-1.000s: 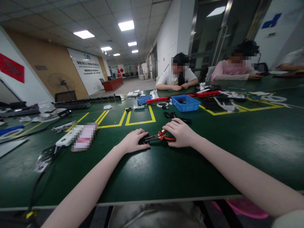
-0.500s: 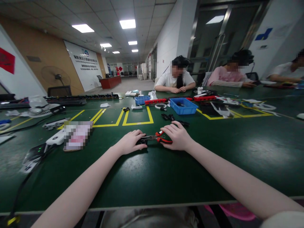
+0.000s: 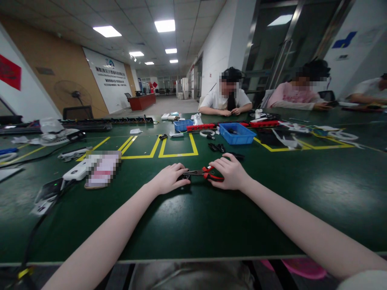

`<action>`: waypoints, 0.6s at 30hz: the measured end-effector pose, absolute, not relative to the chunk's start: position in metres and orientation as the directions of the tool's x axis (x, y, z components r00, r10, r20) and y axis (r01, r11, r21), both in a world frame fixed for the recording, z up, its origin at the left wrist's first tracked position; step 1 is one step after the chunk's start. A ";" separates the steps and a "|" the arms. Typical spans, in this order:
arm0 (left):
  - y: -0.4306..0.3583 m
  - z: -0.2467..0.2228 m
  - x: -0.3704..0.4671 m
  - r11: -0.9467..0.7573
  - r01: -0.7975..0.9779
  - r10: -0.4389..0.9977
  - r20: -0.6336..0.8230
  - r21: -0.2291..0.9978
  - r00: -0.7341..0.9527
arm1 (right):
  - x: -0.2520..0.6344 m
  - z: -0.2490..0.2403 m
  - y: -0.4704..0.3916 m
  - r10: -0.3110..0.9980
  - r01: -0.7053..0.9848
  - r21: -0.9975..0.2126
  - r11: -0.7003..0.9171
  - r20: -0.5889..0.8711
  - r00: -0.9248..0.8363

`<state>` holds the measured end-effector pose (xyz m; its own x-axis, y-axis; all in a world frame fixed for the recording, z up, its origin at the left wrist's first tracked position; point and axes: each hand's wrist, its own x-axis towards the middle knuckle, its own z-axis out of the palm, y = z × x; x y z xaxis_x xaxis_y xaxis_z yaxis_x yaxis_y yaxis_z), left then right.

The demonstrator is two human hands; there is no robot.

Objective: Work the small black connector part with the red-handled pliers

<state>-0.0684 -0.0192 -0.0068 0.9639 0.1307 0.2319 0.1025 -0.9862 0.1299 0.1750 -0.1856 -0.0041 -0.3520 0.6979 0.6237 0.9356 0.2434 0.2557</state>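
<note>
My right hand (image 3: 228, 173) is wrapped round the red and black handles of a pair of pliers (image 3: 211, 174). The pliers' metal jaws point left, toward my left hand (image 3: 171, 178), and reach a small black item (image 3: 185, 176) that it grips between thumb and fingers. Most of that black item is hidden under my left fingers. Both hands are low over the green table (image 3: 181, 225), their wrists bent inward. Several black cable pieces (image 3: 217, 148) lie just beyond my right hand.
A blue bin (image 3: 236, 134) and a smaller blue bin (image 3: 183, 125) stand farther back. On the left lie a phone (image 3: 102, 170), a white power strip (image 3: 79, 169) and a black cable. Across the table sits a person (image 3: 226, 96), with others at the right.
The whole view has shifted slightly, so hands and table objects appear a little farther right. Both hands keep their hold, and the pliers' jaws still meet the black item.
</note>
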 end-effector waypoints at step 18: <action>-0.019 -0.006 -0.069 -0.987 0.095 0.124 0.237 0.132 0.964 | 0.175 -0.004 -0.186 0.717 0.941 0.214 0.262 0.610 -0.338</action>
<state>-0.0690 -0.0188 -0.0063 0.9636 0.1240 0.2369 0.0946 -0.9868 0.1315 0.1747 -0.1863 -0.0043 -0.3379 0.7171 0.6096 0.9412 0.2615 0.2141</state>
